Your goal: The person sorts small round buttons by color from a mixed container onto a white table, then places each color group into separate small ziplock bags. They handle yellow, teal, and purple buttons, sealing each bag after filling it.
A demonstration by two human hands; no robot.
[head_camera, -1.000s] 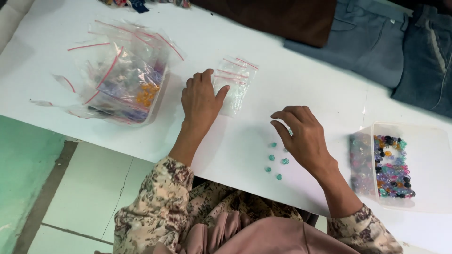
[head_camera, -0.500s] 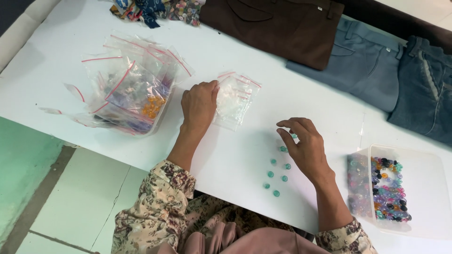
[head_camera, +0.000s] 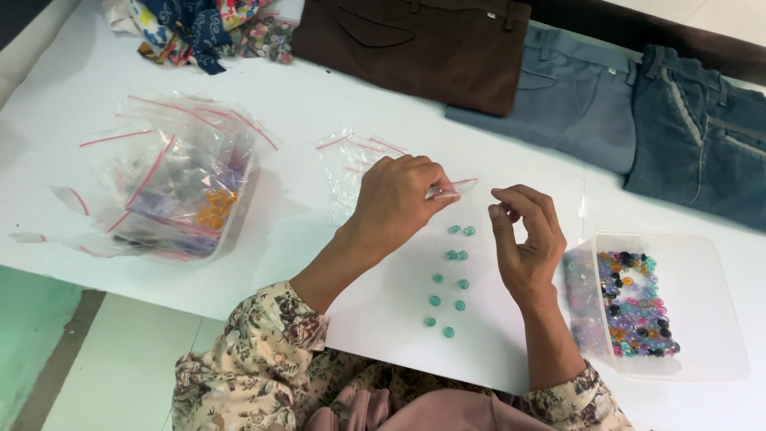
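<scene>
My left hand point(head_camera: 396, 201) pinches a small clear zip bag point(head_camera: 453, 188) with a red strip, lifted just above the white table point(head_camera: 303, 112). More such small bags point(head_camera: 351, 164) lie under and behind that hand. My right hand point(head_camera: 528, 236) hovers to the right of the bag with fingers curled and apart, holding nothing that I can see. Between and below the hands, several small teal buttons point(head_camera: 452, 279) lie in two loose columns on the table.
A clear plastic tub point(head_camera: 702, 319) of mixed coloured buttons stands at the right. A tub stuffed with zip bags of buttons point(head_camera: 179, 191) sits at the left. Brown trousers point(head_camera: 415, 44), grey-blue trousers point(head_camera: 574, 96), dark jeans point(head_camera: 702, 136) and patterned cloth point(head_camera: 199, 28) lie along the back.
My left hand has left the pile of small bags and come right with one bag pinched in it. My right hand has risen off the teal buttons toward that bag.
</scene>
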